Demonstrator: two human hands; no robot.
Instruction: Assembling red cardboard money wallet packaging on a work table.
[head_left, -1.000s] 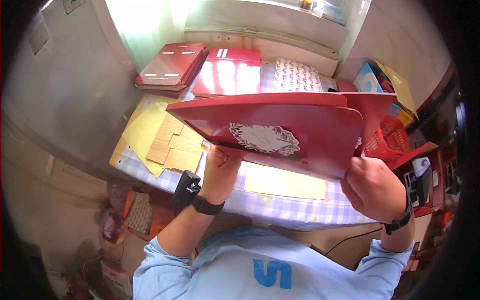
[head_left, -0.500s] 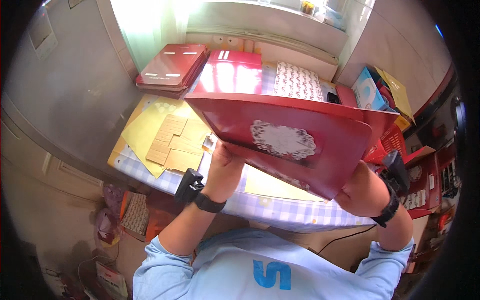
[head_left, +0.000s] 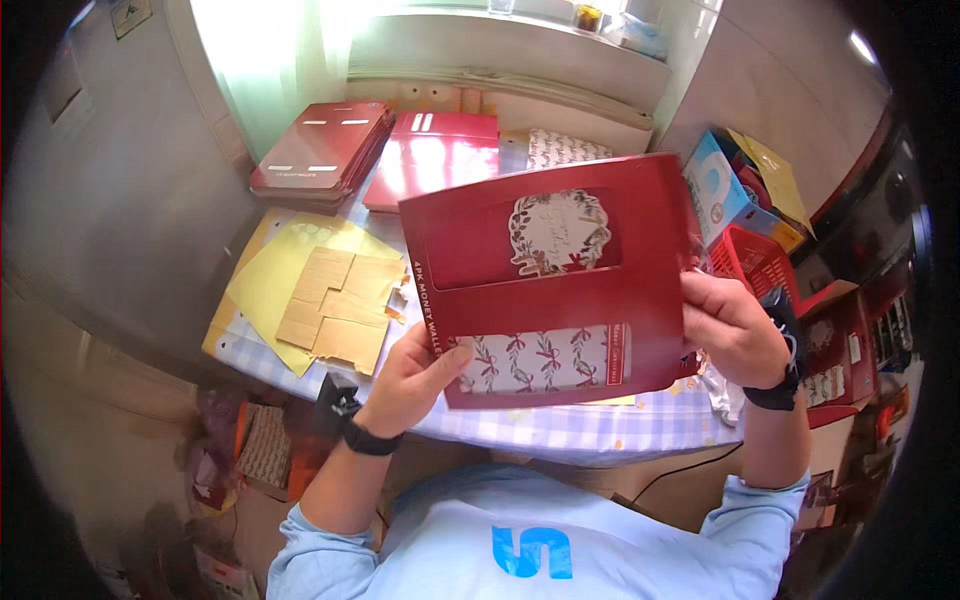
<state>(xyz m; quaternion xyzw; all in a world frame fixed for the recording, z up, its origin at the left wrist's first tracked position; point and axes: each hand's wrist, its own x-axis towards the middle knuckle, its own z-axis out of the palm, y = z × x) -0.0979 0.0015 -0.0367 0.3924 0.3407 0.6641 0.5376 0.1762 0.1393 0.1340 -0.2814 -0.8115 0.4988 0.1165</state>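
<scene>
Yellow paper sheets topped with tan cardboard pieces (head_left: 335, 305) lie at nine o'clock on the checked tablecloth (head_left: 560, 425). The left hand (head_left: 410, 375) pinches the lower-left corner of a flat red card pack with a wreath window (head_left: 555, 280), held upright at centre above the cloth; the right hand (head_left: 725, 325) grasps its right edge. A red plastic basket (head_left: 755, 260) sits at three o'clock.

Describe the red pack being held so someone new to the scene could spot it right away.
Above the checked table by the window, both hands raise one flat red pack, left hand at its lower corner, right hand at its side edge. Unlike the red stacks lying behind, it shows a round wreath emblem and a window onto patterned paper.
</scene>
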